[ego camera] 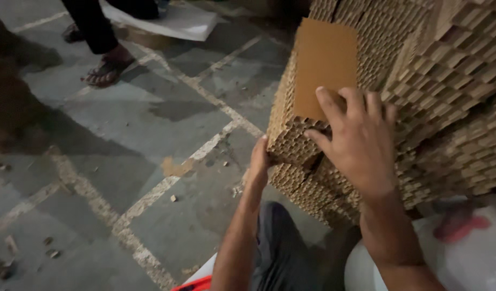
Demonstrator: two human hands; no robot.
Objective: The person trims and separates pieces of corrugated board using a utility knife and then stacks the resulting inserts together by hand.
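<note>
A big stack of brown honeycomb cardboard blocks (442, 81) fills the right side. A flat brown cardboard sheet (324, 59) lies against its near face. My right hand (358, 140) rests on the stack with its fingers spread, the fingertips pressing the sheet's lower edge. My left hand (258, 161) presses flat against the left side of a honeycomb block (291, 143) at the stack's lower corner. Whether either hand truly grips anything cannot be told.
Grey paved floor (151, 124) with pale joints and small scraps of cardboard spreads to the left. Another person's legs and sandalled foot (105, 70) stand at the top left beside a white sheet (178, 21). White sacking with a red mark (463, 226) lies at the bottom right.
</note>
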